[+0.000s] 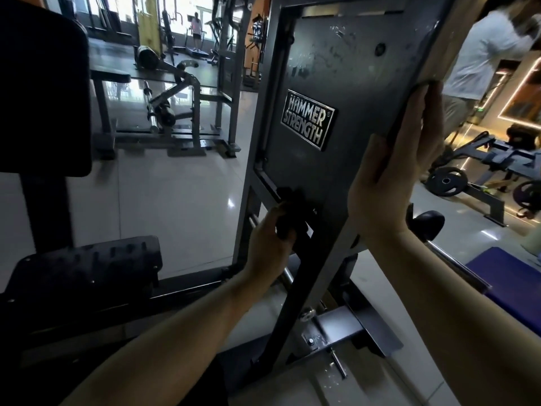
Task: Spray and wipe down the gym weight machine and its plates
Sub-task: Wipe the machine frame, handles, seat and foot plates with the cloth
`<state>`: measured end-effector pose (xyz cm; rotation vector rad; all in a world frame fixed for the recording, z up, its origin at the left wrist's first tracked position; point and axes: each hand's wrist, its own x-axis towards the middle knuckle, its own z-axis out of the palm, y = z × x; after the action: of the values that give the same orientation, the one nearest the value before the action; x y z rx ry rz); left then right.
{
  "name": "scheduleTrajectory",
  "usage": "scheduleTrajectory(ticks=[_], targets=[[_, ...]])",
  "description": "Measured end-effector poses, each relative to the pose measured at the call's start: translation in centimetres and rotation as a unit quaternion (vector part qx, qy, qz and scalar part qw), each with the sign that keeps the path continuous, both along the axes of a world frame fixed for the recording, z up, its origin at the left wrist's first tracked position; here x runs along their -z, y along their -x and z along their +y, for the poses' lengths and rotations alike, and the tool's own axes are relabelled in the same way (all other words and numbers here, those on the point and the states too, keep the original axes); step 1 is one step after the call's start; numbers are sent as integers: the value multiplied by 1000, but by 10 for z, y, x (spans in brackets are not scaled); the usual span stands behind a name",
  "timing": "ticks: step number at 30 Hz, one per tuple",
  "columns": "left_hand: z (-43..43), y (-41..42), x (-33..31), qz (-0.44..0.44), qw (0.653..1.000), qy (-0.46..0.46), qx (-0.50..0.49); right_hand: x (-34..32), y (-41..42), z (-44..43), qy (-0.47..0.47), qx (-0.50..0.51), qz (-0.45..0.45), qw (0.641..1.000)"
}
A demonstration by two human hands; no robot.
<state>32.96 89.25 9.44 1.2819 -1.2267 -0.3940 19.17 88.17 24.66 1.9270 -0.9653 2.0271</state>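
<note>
Gripping panel (336,68), indistinct dark object (292,210), fingers (429,112) part-hidden

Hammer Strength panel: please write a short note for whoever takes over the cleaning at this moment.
Left hand: grips a dark object low on the panel; cloth or knob, cannot tell.
Right hand: holds the panel's right edge, thumb in front.
No spray bottle in view.
Done: unclear; pale marks show near the panel's top.
Left: probably most of the panel's wipe-down.
</note>
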Motion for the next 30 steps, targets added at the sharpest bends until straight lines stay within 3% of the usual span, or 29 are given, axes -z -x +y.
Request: scheduleTrajectory(ticks=[2,4,9,13,16,18,22,26,30], targets=[[16,9,6,3,1000,12,12,5,9,9,16,15,17,1000],[25,1,-4,38,999,30,-4,17,15,23,11,-1,-21,1000],[18,-19,-11,171,980,60,-77,82,18,39,-110,-35,-38,993],[13,4,-18,111,988,36,-98,115,19,42,-155,-46,-30,986],[2,23,0,56,996,19,-61,131,23,45,-145,-63,1,987],[2,28,8,59,996,40,-58,136,27,40,-132,-62,30,989],[21,31,17,-14,995,85,-42,144,25,37,-125,-79,42,988],[25,21,26,24,997,0,-78,143,17,34,-112,-83,29,990],[15,13,15,83,994,25,-70,141,12,35,-96,-86,12,992]])
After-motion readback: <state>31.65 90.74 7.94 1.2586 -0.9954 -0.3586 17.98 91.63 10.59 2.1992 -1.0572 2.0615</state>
